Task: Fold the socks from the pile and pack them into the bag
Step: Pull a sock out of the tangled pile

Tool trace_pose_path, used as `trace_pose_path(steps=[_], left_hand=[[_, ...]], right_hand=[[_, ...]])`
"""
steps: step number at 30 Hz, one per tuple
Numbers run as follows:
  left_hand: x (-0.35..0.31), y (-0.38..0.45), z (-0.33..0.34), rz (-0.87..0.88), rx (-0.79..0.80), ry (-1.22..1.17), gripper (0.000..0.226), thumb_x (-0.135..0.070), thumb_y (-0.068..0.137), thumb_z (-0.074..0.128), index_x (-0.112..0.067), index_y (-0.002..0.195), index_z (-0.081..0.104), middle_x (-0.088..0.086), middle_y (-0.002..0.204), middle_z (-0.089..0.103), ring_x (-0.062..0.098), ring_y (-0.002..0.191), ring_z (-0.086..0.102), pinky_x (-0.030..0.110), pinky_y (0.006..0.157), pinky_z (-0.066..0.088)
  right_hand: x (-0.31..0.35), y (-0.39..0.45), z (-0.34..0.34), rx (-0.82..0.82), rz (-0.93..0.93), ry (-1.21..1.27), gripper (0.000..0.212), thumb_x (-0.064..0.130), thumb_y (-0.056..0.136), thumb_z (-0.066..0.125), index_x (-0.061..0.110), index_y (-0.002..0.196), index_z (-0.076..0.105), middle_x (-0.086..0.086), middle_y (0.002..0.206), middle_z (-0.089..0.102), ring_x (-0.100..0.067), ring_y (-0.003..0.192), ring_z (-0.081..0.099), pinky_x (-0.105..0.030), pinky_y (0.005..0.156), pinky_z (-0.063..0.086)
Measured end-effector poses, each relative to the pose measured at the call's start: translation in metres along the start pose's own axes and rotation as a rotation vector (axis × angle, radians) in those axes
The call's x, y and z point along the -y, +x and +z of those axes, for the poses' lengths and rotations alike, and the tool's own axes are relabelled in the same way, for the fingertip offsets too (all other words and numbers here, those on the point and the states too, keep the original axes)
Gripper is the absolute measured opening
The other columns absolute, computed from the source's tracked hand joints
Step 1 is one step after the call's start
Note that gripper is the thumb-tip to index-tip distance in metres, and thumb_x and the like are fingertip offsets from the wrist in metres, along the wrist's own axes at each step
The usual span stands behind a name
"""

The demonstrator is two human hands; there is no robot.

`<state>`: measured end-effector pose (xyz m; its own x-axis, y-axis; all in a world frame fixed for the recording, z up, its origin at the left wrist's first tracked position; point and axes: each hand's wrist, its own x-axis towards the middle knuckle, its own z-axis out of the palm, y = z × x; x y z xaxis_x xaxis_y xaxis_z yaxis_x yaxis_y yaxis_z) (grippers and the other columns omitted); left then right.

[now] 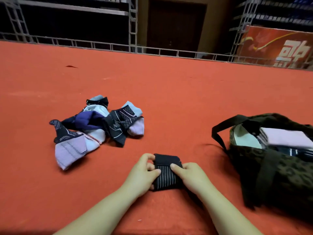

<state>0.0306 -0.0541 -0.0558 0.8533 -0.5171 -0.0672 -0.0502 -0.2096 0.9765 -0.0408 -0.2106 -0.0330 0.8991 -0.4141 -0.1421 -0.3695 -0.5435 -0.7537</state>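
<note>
Two hands worked on one black striped sock (166, 173) near the tabletop's (169, 99) front edge: left hand (144, 173) and right hand (190, 175) both pinched it, finishing the fold. Next, I judged, it needed carrying into the bag (277, 168) at the right edge; the pile (96, 128) waited further left.

Folded black pinstriped sock (166, 173) flat on red carpet. Loose sock pile (96, 128) far left. Dark bag (277, 160) open, right, holding folded socks.
</note>
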Motion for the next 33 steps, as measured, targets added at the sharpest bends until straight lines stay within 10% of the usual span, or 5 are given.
trace_pose_path(steps=[9,17,22,26,33], left_hand=[[-0.014,-0.009,-0.005,-0.001,0.015,0.322,0.035,-0.018,0.083,0.064,-0.030,0.112,0.047,-0.006,0.072,0.051,0.008,0.046,0.051,0.025,0.045,0.046],[0.006,-0.020,-0.026,0.336,0.164,0.810,0.090,-0.095,0.053,0.030,-0.044,0.122,0.058,-0.032,0.131,0.031,-0.003,0.130,0.021,0.029,0.112,0.019],[0.000,-0.016,-0.028,0.239,0.244,0.844,0.058,-0.071,0.078,0.035,-0.047,0.127,0.052,-0.026,0.147,0.031,0.003,0.141,0.013,0.040,0.116,-0.001],[0.004,-0.018,-0.029,0.239,0.252,0.875,0.077,-0.081,0.062,0.025,-0.048,0.127,0.051,-0.026,0.147,0.030,0.000,0.141,0.012,0.040,0.116,-0.005],[0.005,-0.017,-0.031,0.270,0.291,0.751,0.098,-0.100,0.040,0.027,-0.047,0.118,0.056,-0.036,0.136,0.032,-0.006,0.136,0.013,0.041,0.114,-0.010]], right_hand=[[0.009,-0.002,0.007,-0.023,0.049,-0.404,0.043,0.059,0.085,0.047,0.023,0.061,0.048,0.006,0.076,0.062,-0.022,0.088,0.060,-0.032,0.078,0.040],[0.002,-0.001,-0.001,-0.050,0.015,-0.588,0.047,0.071,0.073,0.054,0.025,0.066,0.044,0.007,0.093,0.060,-0.021,0.101,0.053,-0.036,0.084,0.038],[-0.040,-0.013,-0.011,-0.033,-0.417,-0.058,0.029,0.060,0.059,0.065,0.039,0.076,0.056,0.020,0.099,0.052,0.001,0.103,0.045,-0.020,0.087,0.036],[-0.050,-0.010,-0.020,0.156,-0.500,-0.286,0.035,0.062,0.062,0.065,0.051,0.095,0.062,0.037,0.122,0.035,0.009,0.124,0.027,-0.026,0.105,0.025],[-0.024,-0.005,-0.008,-0.058,-0.607,-0.332,0.028,0.047,0.088,0.035,0.028,0.088,0.055,0.017,0.088,0.055,-0.005,0.090,0.047,-0.026,0.086,0.029]])
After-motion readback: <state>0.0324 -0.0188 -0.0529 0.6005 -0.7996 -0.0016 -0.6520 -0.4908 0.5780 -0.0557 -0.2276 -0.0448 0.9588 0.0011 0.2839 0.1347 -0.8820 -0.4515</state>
